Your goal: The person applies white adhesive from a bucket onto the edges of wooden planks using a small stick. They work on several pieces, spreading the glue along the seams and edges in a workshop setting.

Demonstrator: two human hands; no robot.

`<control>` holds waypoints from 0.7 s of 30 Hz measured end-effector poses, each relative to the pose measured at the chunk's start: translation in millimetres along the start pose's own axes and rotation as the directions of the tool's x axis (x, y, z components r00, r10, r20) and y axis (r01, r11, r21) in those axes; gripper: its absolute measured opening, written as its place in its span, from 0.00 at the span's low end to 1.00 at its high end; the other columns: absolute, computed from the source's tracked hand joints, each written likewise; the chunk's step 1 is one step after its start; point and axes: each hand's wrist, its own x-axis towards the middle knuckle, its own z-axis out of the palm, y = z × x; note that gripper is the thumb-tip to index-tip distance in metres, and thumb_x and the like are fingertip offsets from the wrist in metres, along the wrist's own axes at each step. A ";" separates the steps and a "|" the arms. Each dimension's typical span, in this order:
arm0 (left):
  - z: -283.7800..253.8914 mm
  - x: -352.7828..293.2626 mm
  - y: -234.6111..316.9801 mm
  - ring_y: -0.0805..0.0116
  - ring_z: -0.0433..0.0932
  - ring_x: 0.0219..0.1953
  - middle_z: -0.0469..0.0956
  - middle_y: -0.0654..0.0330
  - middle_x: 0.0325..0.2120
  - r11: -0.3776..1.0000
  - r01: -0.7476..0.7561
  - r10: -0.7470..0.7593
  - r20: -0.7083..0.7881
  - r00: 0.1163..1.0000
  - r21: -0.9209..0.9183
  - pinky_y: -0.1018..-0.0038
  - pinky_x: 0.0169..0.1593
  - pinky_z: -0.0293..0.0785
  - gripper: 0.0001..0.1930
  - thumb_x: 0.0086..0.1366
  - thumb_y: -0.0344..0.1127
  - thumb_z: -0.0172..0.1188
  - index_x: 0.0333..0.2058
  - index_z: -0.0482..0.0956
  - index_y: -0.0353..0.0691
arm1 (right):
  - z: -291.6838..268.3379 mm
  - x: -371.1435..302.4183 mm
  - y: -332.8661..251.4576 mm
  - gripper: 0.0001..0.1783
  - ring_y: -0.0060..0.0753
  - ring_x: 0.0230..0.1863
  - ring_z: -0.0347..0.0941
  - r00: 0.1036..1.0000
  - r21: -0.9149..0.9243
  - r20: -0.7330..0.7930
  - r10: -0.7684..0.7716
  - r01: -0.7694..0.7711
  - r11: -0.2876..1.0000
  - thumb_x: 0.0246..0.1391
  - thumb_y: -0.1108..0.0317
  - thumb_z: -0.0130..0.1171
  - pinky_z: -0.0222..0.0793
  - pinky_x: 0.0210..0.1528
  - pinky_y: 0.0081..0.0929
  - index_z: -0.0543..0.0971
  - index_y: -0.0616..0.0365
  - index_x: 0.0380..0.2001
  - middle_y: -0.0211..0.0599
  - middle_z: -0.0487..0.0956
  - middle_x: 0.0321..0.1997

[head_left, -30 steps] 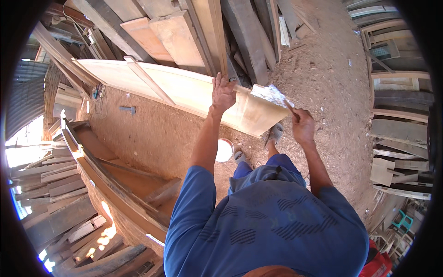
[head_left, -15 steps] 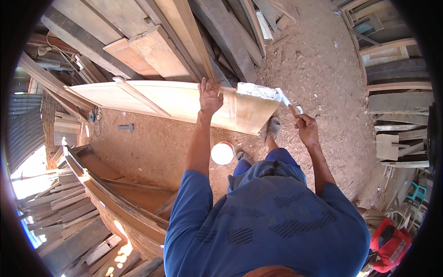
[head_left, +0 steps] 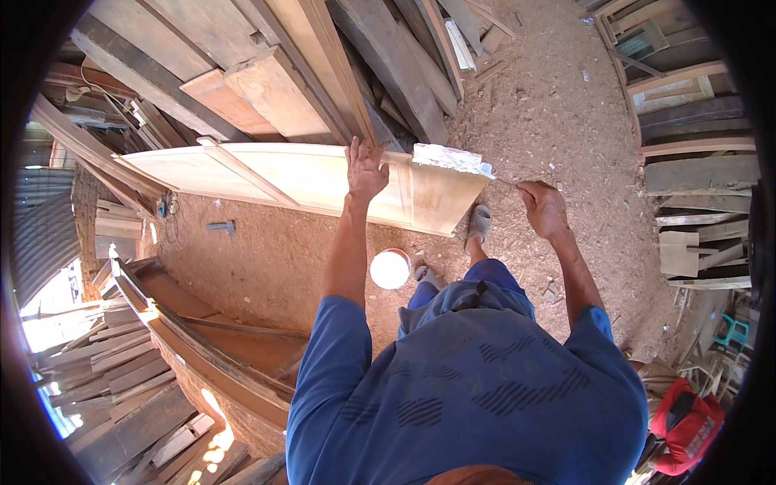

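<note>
A long wooden door panel point(head_left: 323, 174) stands on its edge across the ground before me. My left hand point(head_left: 366, 170) lies on its top edge, fingers stretched out and thumb apart. White paint point(head_left: 449, 158) covers the upper edge at the panel's right end. My right hand point(head_left: 543, 208) is closed round the handle of a paintbrush point(head_left: 505, 183), whose tip meets the white end; the bristles hardly show. On the ground between the panel and my feet stands a round bucket point(head_left: 390, 268), its inside bright white.
Planks and boards point(head_left: 275, 89) are stacked behind the panel. A hammer-like tool point(head_left: 221, 226) lies on the dirt at left, near a curved wooden frame point(head_left: 202, 347). More timber point(head_left: 699, 178) lines the right side. A person in red point(head_left: 687, 428) is at lower right, near a green stool point(head_left: 731, 331).
My right hand has moved slightly up and right, and the brush has swung from slanting to nearly level against the panel's end. My left hand has stayed in place.
</note>
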 end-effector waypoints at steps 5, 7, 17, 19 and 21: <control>6.2 -0.5 -3.9 0.37 0.55 0.70 0.67 0.44 0.62 1.000 -0.016 0.016 -0.050 0.999 -0.006 0.42 0.73 0.47 0.27 0.54 0.38 0.67 0.56 0.79 0.49 | 15.4 31.4 20.4 0.07 0.54 0.41 0.79 0.988 -0.080 0.152 0.014 -0.002 0.997 0.58 0.69 0.59 0.74 0.43 0.47 0.83 0.53 0.39 0.44 0.83 0.37; 7.1 -1.1 -3.3 0.37 0.55 0.71 0.67 0.44 0.62 1.000 0.000 0.000 -0.046 0.999 -0.008 0.43 0.73 0.47 0.27 0.54 0.38 0.67 0.56 0.79 0.49 | 8.7 44.4 15.9 0.06 0.53 0.41 0.80 0.981 -0.133 0.192 0.032 -0.006 0.991 0.57 0.70 0.58 0.74 0.44 0.47 0.82 0.53 0.37 0.44 0.83 0.36; 8.8 -2.7 0.7 0.37 0.56 0.70 0.68 0.43 0.61 1.000 0.006 -0.008 -0.090 0.996 -0.021 0.43 0.73 0.48 0.25 0.54 0.37 0.66 0.54 0.80 0.48 | -19.5 86.1 -55.2 0.07 0.53 0.42 0.79 0.948 -0.309 0.317 -0.007 0.110 0.945 0.59 0.65 0.55 0.72 0.44 0.50 0.81 0.52 0.34 0.46 0.83 0.35; 8.7 -1.7 -0.3 0.37 0.56 0.70 0.68 0.43 0.62 1.000 0.007 -0.008 -0.082 0.997 -0.006 0.43 0.73 0.48 0.25 0.54 0.37 0.66 0.54 0.80 0.48 | -21.5 89.1 -67.6 0.07 0.53 0.42 0.79 0.959 -0.238 0.280 -0.050 0.120 0.964 0.60 0.65 0.54 0.72 0.44 0.49 0.81 0.52 0.35 0.46 0.83 0.36; 7.6 -1.9 -0.7 0.37 0.56 0.70 0.68 0.43 0.62 1.000 0.003 -0.003 -0.081 0.997 0.006 0.43 0.73 0.48 0.25 0.54 0.37 0.66 0.53 0.81 0.48 | -21.8 93.3 -82.3 0.07 0.53 0.43 0.79 0.954 -0.209 0.294 -0.059 0.125 0.970 0.61 0.65 0.54 0.73 0.45 0.49 0.81 0.52 0.35 0.45 0.83 0.36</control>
